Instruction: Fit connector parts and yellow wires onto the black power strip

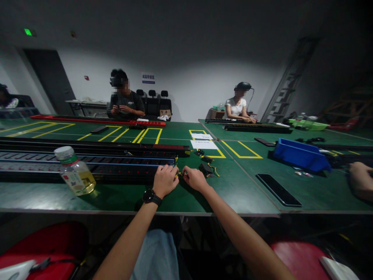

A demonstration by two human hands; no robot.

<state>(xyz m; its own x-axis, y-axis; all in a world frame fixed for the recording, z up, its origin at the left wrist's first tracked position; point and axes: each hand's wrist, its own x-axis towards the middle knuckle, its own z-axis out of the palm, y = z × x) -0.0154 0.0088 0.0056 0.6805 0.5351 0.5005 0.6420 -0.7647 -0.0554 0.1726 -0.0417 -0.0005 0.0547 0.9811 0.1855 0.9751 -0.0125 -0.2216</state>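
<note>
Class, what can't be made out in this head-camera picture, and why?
Head view:
Item between left hand and right hand: too small, partly covered by them.
Text on the nearer paper sheet: too small.
Floor of the blue bin: hidden by its near wall.
Co-worker's arm: cut off by right edge.

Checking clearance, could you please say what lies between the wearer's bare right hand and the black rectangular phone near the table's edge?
The head view shows green tabletop, crossed by a thin seam, between the right hand and phone.
</note>
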